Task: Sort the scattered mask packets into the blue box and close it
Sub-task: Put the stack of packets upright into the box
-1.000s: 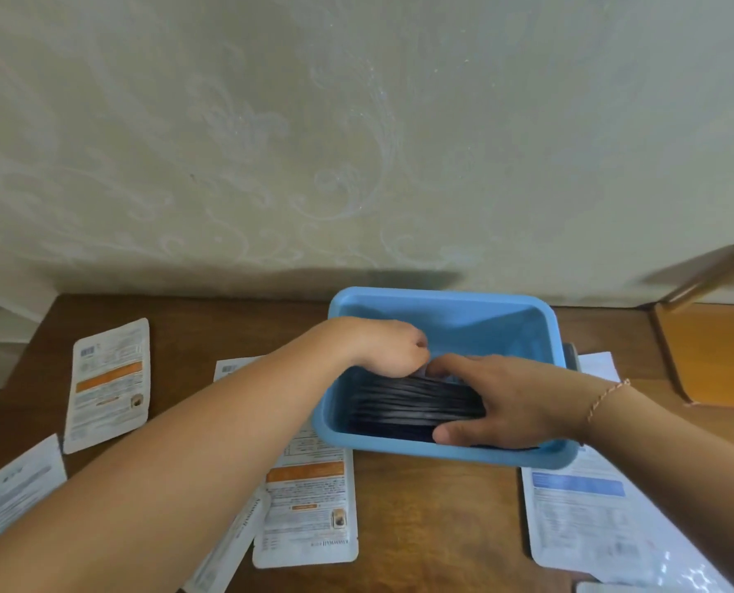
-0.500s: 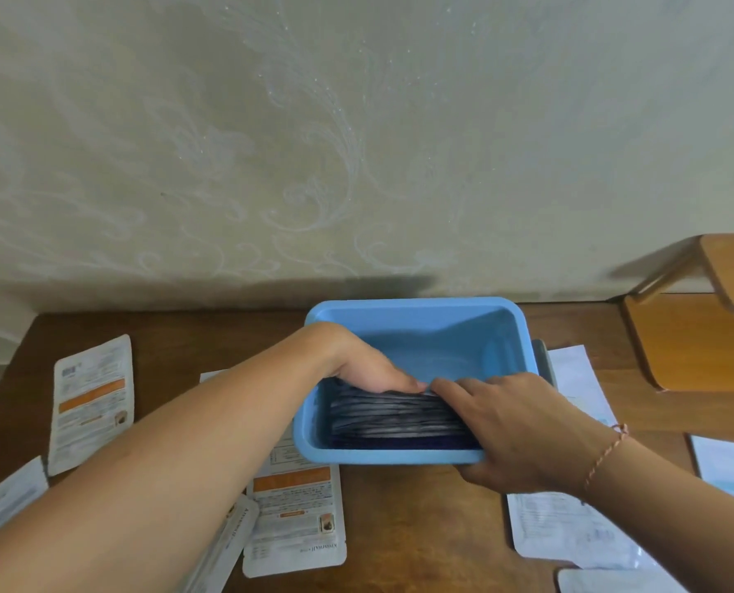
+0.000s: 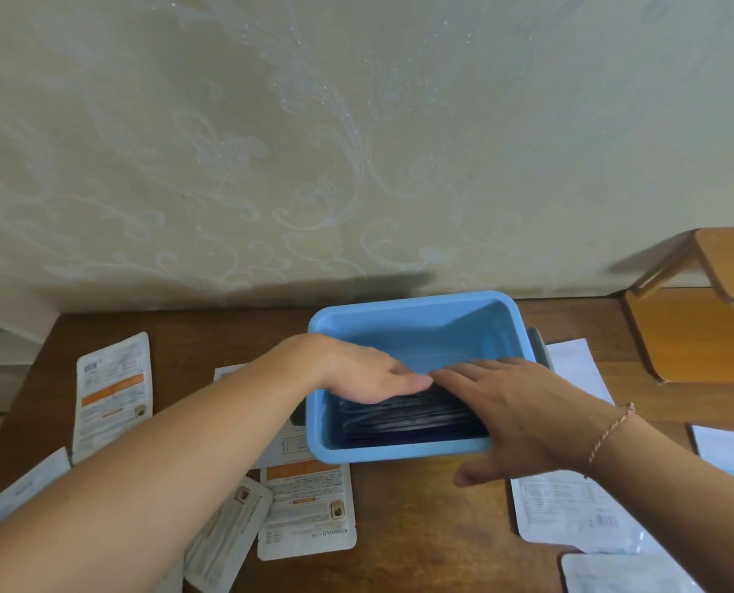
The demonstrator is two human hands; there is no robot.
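Blue plastic box (image 3: 420,331) at counter (image 3: 416,515) centre: left hand (image 3: 356,372) and right hand (image 3: 523,404) flat, fingers straight, pressing dark packet stack (image 3: 403,415) inside. Next: white-orange packet (image 3: 307,509) at 6 o'clock.

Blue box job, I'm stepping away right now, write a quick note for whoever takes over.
Left hand: flat, fingers straight, pressing on the dark packets stacked in the blue box.
Right hand: fingers flat on the same stack, thumb outside the box's near wall.
Done: one stack of dark packets is in the box.
Left: white packets still on the table, orange-banded ones to the left and near the front, plain ones to the right. Box is open; I can't pick out a lid for certain.
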